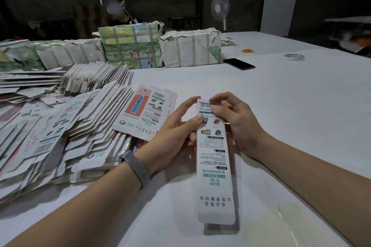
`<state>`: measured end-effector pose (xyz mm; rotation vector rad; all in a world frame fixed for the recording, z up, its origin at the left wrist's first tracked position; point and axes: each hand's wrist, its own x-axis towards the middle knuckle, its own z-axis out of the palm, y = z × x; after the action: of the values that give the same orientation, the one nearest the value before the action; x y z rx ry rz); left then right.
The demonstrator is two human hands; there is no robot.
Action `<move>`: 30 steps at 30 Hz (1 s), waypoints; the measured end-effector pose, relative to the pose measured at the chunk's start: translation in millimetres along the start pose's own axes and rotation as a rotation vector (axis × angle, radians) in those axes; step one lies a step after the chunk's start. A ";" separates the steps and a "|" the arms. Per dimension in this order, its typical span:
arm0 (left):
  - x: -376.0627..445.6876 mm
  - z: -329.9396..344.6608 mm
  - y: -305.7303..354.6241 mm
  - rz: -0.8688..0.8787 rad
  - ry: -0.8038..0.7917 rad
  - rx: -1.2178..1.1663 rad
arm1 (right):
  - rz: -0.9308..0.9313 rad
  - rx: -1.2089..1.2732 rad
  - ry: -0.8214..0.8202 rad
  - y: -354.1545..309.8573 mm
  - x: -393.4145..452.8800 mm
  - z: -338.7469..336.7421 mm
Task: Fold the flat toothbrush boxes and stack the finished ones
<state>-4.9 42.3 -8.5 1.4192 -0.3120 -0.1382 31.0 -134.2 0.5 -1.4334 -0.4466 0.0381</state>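
Now left hand [176, 126] and right hand [239, 118] both pinch the toothbrush box [213, 158], apparently partly folded.

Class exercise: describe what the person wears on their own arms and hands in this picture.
Both forearms are bare, with no sleeves in view. The left wrist carries a silver mesh watch band. The left hand and right hand wear no gloves or visible rings.

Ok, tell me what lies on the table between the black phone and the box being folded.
Nothing: in the head view, only bare white table lies between the phone and the box that both hands hold.
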 end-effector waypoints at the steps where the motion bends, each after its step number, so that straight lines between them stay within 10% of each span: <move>1: -0.7 0.9 1.1 -0.003 -0.008 0.014 | 0.003 0.005 0.015 0.0 -0.1 -0.2; 30: -4.5 2.7 15.0 0.026 -0.047 0.069 | 0.062 0.071 0.060 -7.0 -3.9 2.3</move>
<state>-11.4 43.3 6.0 1.4815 -0.3771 -0.1406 25.0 -134.2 6.3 -1.3744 -0.3482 0.0601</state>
